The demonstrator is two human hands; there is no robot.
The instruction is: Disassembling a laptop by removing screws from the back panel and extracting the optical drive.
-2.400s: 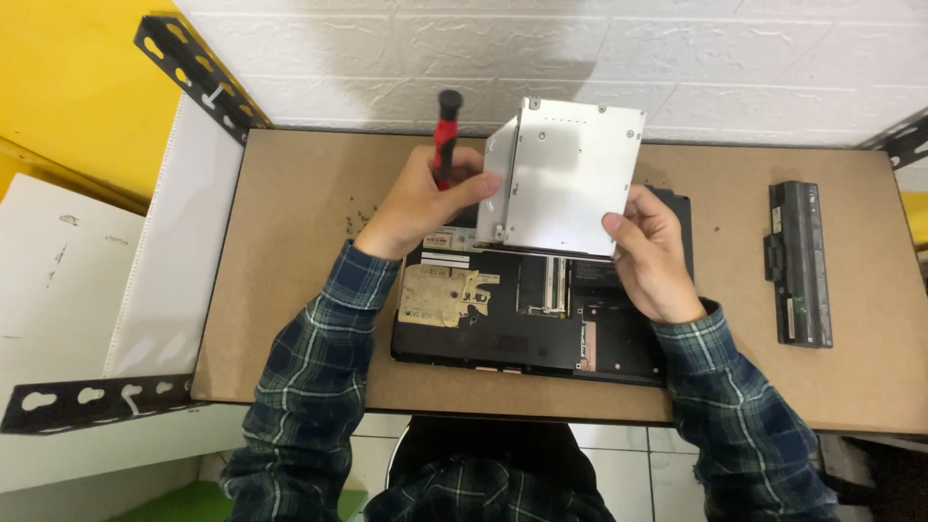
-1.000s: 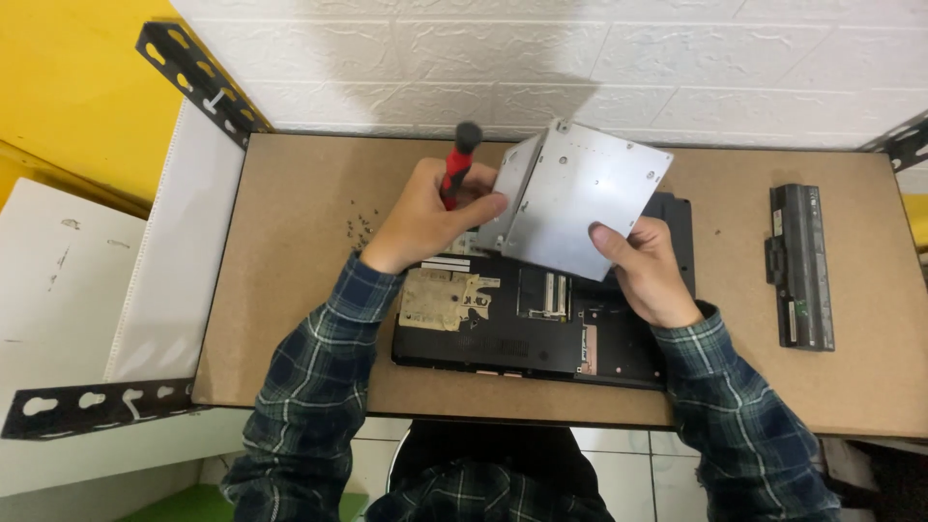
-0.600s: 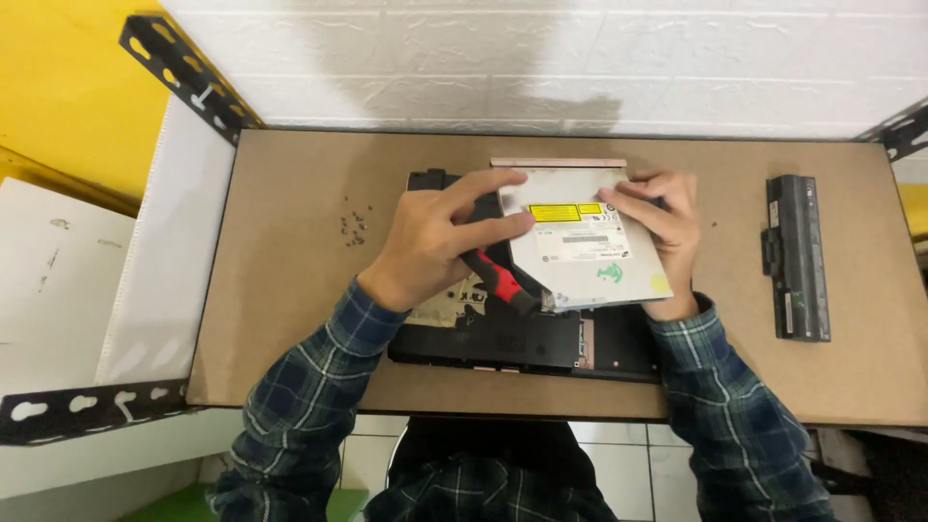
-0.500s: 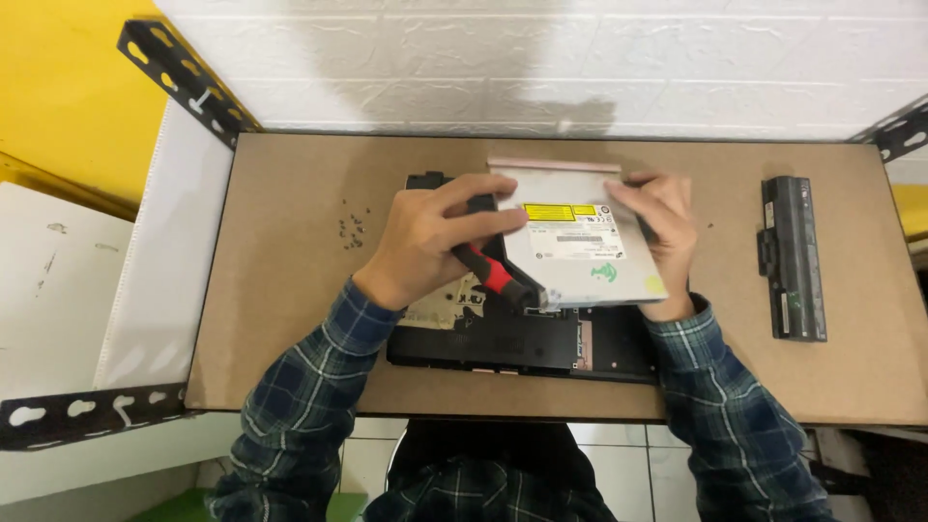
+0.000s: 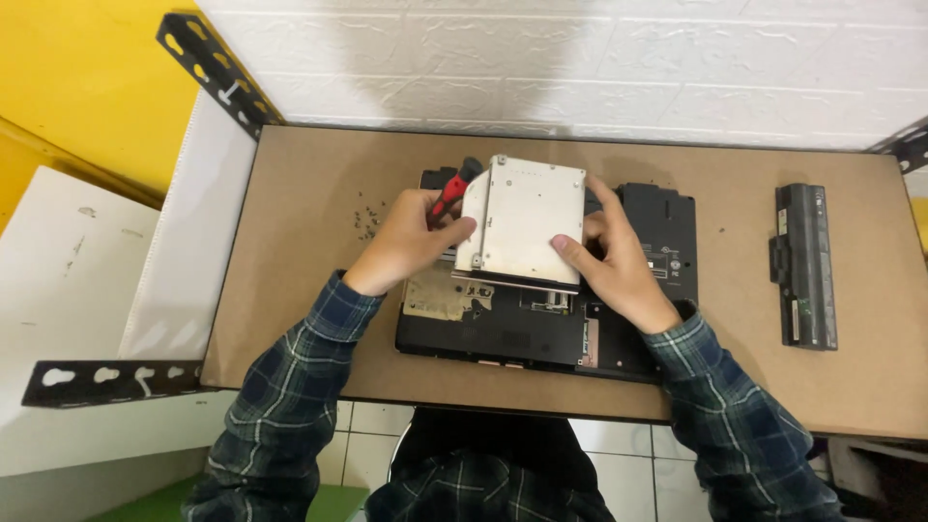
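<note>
A silver optical drive (image 5: 524, 220) is held flat above an opened black laptop (image 5: 551, 319) that lies bottom up on the brown table (image 5: 290, 290). My left hand (image 5: 411, 242) grips the drive's left edge and also clamps a red and black screwdriver (image 5: 452, 190) against it. My right hand (image 5: 614, 253) holds the drive's right edge, thumb on its plain metal face. The hands and drive hide the middle of the laptop.
A black laptop battery (image 5: 805, 266) lies at the table's right. Several small screws (image 5: 367, 217) sit left of the laptop. Black perforated metal brackets (image 5: 217, 72) and white boards (image 5: 184, 251) stand to the left; a white brick wall is behind.
The drive has been turned over: its labelled side faced up half a second ago, now the plain metal side does. The screwdriver swung from below the drive to its top left.
</note>
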